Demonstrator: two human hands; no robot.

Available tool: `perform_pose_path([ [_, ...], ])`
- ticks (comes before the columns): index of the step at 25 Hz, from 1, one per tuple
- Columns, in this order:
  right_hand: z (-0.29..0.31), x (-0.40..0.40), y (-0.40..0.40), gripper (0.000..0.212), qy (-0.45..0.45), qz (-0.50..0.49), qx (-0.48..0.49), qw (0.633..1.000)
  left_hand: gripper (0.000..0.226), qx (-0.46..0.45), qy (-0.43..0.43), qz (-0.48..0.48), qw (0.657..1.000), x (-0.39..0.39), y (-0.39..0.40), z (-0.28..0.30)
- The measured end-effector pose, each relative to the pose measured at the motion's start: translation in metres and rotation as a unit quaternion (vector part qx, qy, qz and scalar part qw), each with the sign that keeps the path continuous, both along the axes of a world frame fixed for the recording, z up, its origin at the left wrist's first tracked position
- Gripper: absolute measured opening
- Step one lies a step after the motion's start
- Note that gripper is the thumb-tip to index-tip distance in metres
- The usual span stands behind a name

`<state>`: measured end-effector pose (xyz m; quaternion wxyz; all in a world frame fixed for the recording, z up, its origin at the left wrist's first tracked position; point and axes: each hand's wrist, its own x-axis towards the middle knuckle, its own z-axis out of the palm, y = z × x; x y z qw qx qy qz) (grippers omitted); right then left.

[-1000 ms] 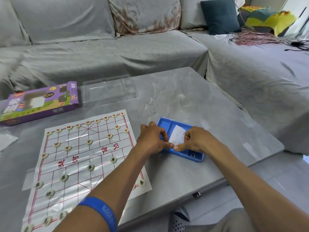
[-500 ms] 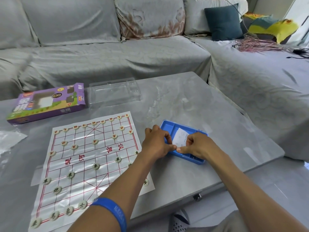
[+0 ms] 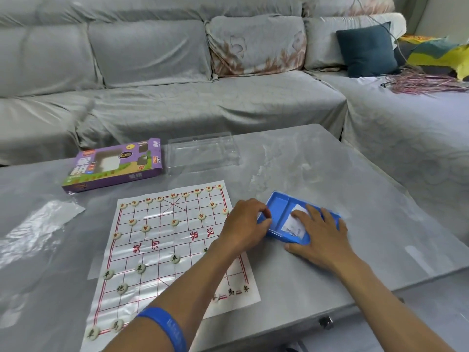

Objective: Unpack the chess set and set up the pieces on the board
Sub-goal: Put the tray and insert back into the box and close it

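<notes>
Paper board (image 3: 167, 240) with round pieces (image 3: 174, 258) set on its lines lies on a grey table (image 3: 330, 174). At its right, left hand (image 3: 245, 226) grips a blue tray (image 3: 279, 212); right hand (image 3: 321, 236) lies flat over a paper slip (image 3: 291, 224).

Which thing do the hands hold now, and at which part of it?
The left hand grips the blue tray at its left edge. The right hand lies flat on the paper slip in the tray, holding nothing.
</notes>
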<state>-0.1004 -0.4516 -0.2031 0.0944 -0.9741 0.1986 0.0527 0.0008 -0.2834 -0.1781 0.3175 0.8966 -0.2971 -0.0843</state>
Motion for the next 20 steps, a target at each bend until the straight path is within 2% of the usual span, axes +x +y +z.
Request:
perform_pose_path([
  [3, 0.001, 0.027, 0.004, 0.086, -0.011, -0.025, 0.005, 1.000, 0.016, 0.002, -0.046, 0.092, 0.995, 0.045, 0.018, 0.012],
  [6, -0.004, 0.051, 0.004, 0.084, -0.021, -0.043, 0.008, 0.999, 0.019, 0.023, -0.064, 0.142, 0.988, 0.101, 0.034, 0.019],
  [9, -0.009, 0.069, -0.001, 0.081, -0.048, -0.051, 0.004, 0.998, 0.025, 0.073, -0.082, 0.167, 0.980, 0.148, 0.036, 0.017],
  [14, -0.016, 0.090, -0.003, 0.073, -0.074, -0.063, -0.005, 0.995, 0.054, 0.158, -0.071, 0.157, 0.972, 0.204, 0.017, -0.001],
  [17, -0.016, 0.095, -0.005, 0.075, -0.071, -0.057, -0.012, 0.996, 0.047, 0.181, -0.083, 0.158, 0.967, 0.224, 0.008, -0.016],
  [20, -0.008, 0.095, -0.014, 0.084, -0.041, -0.039, -0.024, 0.998, 0.036, 0.147, -0.120, 0.178, 0.966, 0.234, 0.005, -0.025],
])
